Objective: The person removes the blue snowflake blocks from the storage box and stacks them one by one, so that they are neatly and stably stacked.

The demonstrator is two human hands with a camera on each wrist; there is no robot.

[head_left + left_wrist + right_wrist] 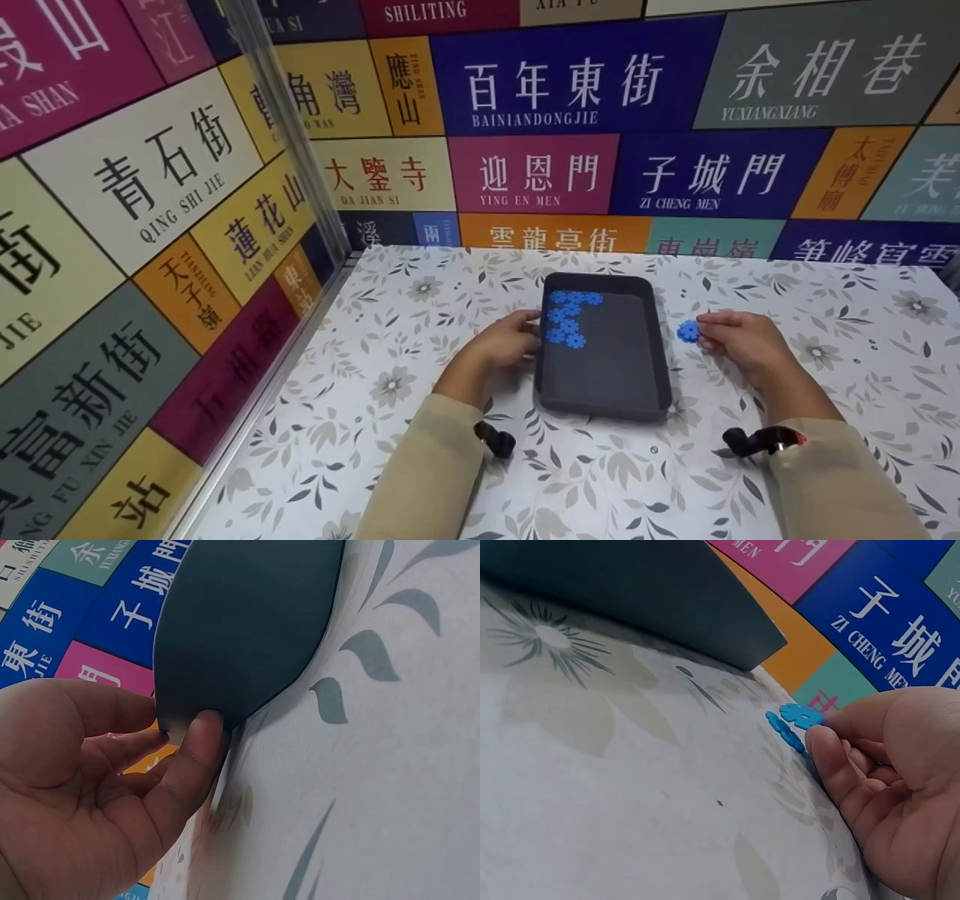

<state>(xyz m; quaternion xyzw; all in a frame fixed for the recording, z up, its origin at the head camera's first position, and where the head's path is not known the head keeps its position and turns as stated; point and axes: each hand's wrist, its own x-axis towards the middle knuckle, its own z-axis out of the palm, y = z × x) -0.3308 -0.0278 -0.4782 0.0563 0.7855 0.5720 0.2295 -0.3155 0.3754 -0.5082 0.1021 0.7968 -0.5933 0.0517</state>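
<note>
A dark grey rectangular tray (606,379) lies on the table in front of the person. Several blue flower-shaped plastic discs (568,326) lie in its far left part. The left hand (510,343) grips the tray's left wall: in the left wrist view the thumb presses the outer side (247,637) while the index fingertip is at the rim. To the right of the tray, the right hand (739,337) pinches blue flower-shaped discs (688,331) between thumb and forefinger. Two of them show in the right wrist view, one disc (801,716) overlapping a tilted disc (782,731).
A white tablecloth (337,442) with grey leaves and flowers covers the table. Panels with large Chinese lettering (570,82) stand behind it and along the left side. A small dark device (495,439) is worn at each wrist.
</note>
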